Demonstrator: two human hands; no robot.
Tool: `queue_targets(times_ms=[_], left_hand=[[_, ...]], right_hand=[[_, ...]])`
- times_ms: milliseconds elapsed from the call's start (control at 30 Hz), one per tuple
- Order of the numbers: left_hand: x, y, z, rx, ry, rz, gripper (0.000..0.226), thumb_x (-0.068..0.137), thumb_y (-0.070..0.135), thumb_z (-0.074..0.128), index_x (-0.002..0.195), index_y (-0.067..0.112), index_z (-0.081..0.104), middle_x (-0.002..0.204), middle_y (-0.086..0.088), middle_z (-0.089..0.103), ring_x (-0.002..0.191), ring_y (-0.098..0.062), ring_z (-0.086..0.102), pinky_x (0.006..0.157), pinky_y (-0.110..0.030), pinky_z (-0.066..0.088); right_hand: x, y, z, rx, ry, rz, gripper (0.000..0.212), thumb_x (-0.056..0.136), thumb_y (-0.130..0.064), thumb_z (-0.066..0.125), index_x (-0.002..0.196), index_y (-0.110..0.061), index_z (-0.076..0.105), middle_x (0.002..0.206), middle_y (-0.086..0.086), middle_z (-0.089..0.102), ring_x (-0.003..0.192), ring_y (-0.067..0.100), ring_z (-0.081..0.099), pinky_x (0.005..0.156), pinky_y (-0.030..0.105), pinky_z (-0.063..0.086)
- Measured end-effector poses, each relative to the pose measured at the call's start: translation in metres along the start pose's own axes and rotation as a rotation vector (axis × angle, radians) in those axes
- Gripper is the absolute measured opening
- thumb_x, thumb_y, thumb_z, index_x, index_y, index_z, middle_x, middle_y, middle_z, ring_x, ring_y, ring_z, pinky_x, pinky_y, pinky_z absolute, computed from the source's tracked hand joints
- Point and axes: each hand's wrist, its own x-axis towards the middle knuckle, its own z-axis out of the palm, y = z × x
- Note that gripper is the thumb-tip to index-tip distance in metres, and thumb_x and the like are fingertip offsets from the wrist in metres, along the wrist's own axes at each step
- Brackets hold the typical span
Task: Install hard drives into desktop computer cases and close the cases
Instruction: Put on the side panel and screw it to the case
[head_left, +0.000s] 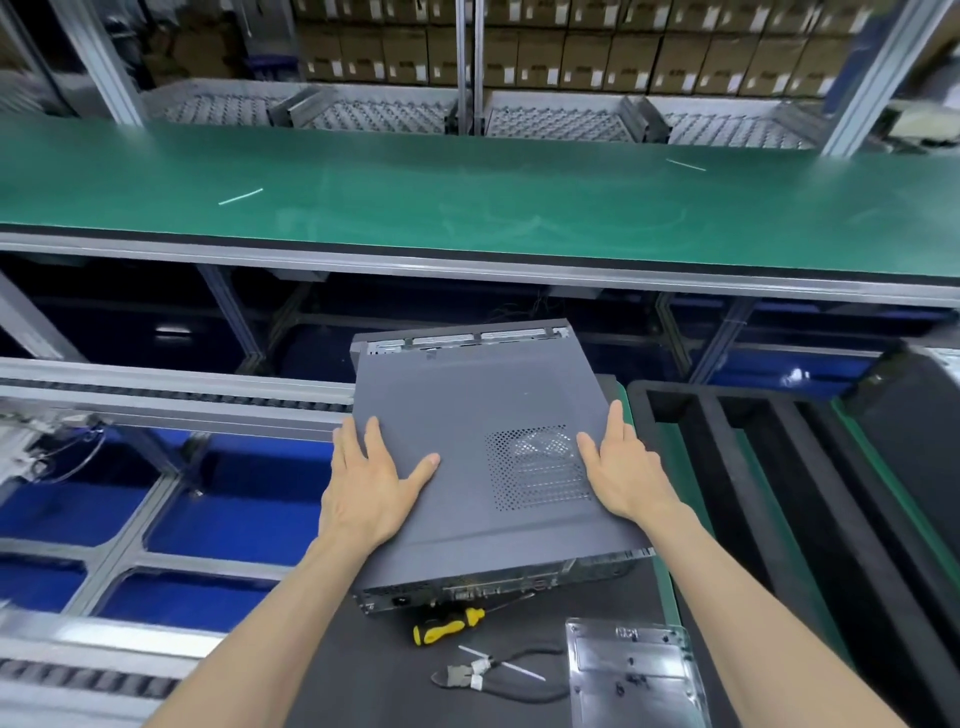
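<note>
A grey desktop computer case (467, 415) lies flat on the black work mat, its side cover on top with a perforated vent patch at the right. The rear ports face me at the near edge. My left hand (371, 480) lies flat on the cover's left part, fingers straight and spread. My right hand (621, 470) presses flat against the cover's right edge beside the vent. No hard drive is visible.
A yellow-and-black screwdriver (449, 625) and black cutters (493, 675) lie on the black mat (363, 675) near me. A clear plastic tray (634, 670) with small screws sits at the right. Black foam trays (779, 467) stand further right. A green conveyor belt (467, 197) runs across behind.
</note>
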Motion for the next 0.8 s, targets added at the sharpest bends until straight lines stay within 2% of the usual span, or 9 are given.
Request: queue_targets(times_ms=[167,300,433,533,600,667,733,800], left_hand=[[0.003,-0.001,-0.001,-0.002,-0.006,0.003,0.108,0.079,0.088,0.039,0.159,0.020,0.012,0.166,-0.005,0.005,0.152,-0.031,0.013,0.110,-0.055,0.040],[0.001,-0.003,-0.002,0.030,-0.018,0.021,0.106,0.080,0.087,0.040,0.159,0.022,0.011,0.167,-0.006,0.001,0.152,-0.033,0.009,0.113,-0.055,0.035],[-0.005,-0.005,0.002,0.073,-0.040,0.036,0.106,0.083,0.087,0.031,0.161,0.022,0.003,0.168,-0.008,-0.010,0.155,-0.031,-0.004,0.118,-0.052,0.027],[-0.005,-0.005,0.000,0.050,-0.036,0.049,0.104,0.084,0.085,0.035,0.161,0.022,0.006,0.169,-0.007,-0.007,0.155,-0.026,-0.002,0.118,-0.049,0.027],[-0.003,-0.011,-0.006,-0.088,0.000,0.046,0.094,0.086,0.074,0.052,0.159,0.025,0.020,0.167,-0.004,0.009,0.153,-0.022,0.014,0.115,-0.045,0.033],[-0.001,-0.023,-0.011,-0.414,0.040,-0.009,0.072,0.089,0.051,0.068,0.151,0.028,0.038,0.155,0.001,0.036,0.138,-0.017,0.041,0.108,-0.042,0.042],[-0.005,-0.031,-0.012,-0.773,0.058,-0.130,0.062,0.092,0.033,0.072,0.147,0.028,0.045,0.139,0.007,0.057,0.121,-0.014,0.061,0.098,-0.038,0.052],[-0.008,-0.032,-0.013,-1.008,0.027,-0.225,0.061,0.093,0.021,0.072,0.148,0.026,0.048,0.122,0.016,0.070,0.102,-0.008,0.072,0.080,-0.026,0.059]], right_hand=[[-0.001,0.003,-0.005,0.025,-0.019,-0.021,0.073,0.106,-0.050,0.025,0.159,-0.015,-0.011,0.152,0.018,0.040,0.127,0.041,0.049,0.107,0.051,0.035],[-0.004,0.006,-0.004,0.010,0.000,-0.031,0.071,0.106,-0.047,0.026,0.159,-0.013,-0.008,0.143,0.018,0.051,0.118,0.038,0.054,0.101,0.047,0.039],[-0.006,0.006,0.001,-0.022,0.021,-0.017,0.072,0.106,-0.048,0.023,0.159,-0.012,-0.009,0.146,0.020,0.045,0.121,0.042,0.053,0.101,0.048,0.041],[-0.006,0.007,0.003,-0.013,0.028,-0.016,0.071,0.106,-0.048,0.023,0.159,-0.013,-0.009,0.149,0.019,0.043,0.122,0.041,0.053,0.103,0.049,0.040],[-0.005,0.008,0.002,0.001,0.032,-0.022,0.070,0.106,-0.047,0.024,0.159,-0.013,-0.007,0.147,0.019,0.045,0.121,0.040,0.053,0.103,0.048,0.039],[-0.004,0.009,0.002,0.012,0.032,-0.030,0.069,0.106,-0.046,0.024,0.159,-0.013,-0.006,0.144,0.019,0.048,0.118,0.039,0.055,0.101,0.047,0.039],[-0.003,0.010,0.002,0.023,0.029,-0.033,0.069,0.106,-0.046,0.025,0.159,-0.015,-0.006,0.143,0.018,0.050,0.117,0.038,0.055,0.101,0.047,0.040],[-0.002,0.011,0.002,0.045,0.022,-0.022,0.069,0.106,-0.047,0.025,0.159,-0.016,-0.007,0.144,0.018,0.049,0.118,0.040,0.054,0.101,0.048,0.040]])
